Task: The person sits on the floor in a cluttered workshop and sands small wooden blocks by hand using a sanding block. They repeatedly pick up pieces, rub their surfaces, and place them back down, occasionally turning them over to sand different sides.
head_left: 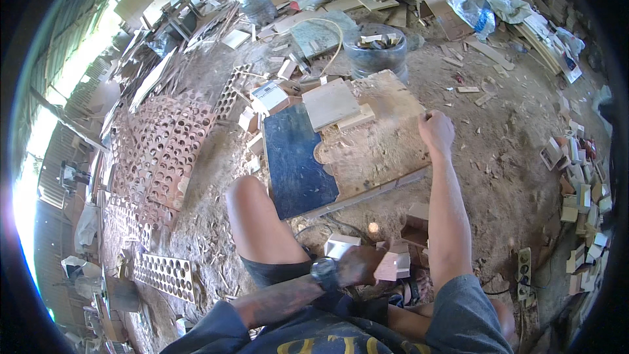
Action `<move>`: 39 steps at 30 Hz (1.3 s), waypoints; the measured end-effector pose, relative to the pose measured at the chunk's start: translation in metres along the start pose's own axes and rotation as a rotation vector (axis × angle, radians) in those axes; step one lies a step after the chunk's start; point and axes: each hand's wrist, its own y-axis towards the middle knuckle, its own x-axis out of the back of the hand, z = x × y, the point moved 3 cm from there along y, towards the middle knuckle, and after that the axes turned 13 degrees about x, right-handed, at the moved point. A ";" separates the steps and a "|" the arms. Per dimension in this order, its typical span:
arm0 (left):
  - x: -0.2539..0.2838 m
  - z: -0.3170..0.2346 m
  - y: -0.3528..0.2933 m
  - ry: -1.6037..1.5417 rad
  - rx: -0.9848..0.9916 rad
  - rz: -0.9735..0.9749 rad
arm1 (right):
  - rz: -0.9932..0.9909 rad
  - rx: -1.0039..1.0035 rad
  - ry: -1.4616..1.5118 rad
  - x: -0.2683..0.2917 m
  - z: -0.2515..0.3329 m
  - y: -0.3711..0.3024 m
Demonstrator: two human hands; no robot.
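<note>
In front of me is a low wooden work table (386, 134), its left part covered by a dark blue panel (296, 164). My right hand (437, 132) is closed at the table's right edge, its fingers curled against the rim. My left hand (360, 265), below a wristwatch, reaches across my lap. It is closed on a small pale wooden box (393, 263); its fingers are partly hidden. Close by lie another light wooden box (341, 245) and a brown wooden piece (416, 223). On the table rest a flat wooden board (331, 103) and a short wooden block (356, 118).
Wooden sheets with round holes (160, 147) cover the floor at left. A clear round tub (377, 52) of offcuts stands behind the table. Small wooden boxes (585, 196) are heaped at far right. A cable (354, 229) runs below the table's front edge.
</note>
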 end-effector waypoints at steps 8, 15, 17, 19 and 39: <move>0.192 0.061 -0.083 -0.229 0.600 -0.465 | 0.046 -0.048 0.048 -0.003 -0.005 0.000; 0.238 0.141 0.004 0.116 0.659 -0.972 | 0.003 -0.021 0.008 -0.003 -0.007 0.002; 0.251 0.159 0.039 0.447 0.483 -0.660 | 0.048 -0.034 0.037 -0.003 -0.007 0.003; 0.251 0.181 0.056 0.407 0.541 -0.542 | 0.064 -0.053 0.033 -0.001 -0.008 0.003; 0.276 0.179 0.114 -0.288 0.716 -0.828 | -0.012 -0.037 -0.023 0.004 0.004 0.000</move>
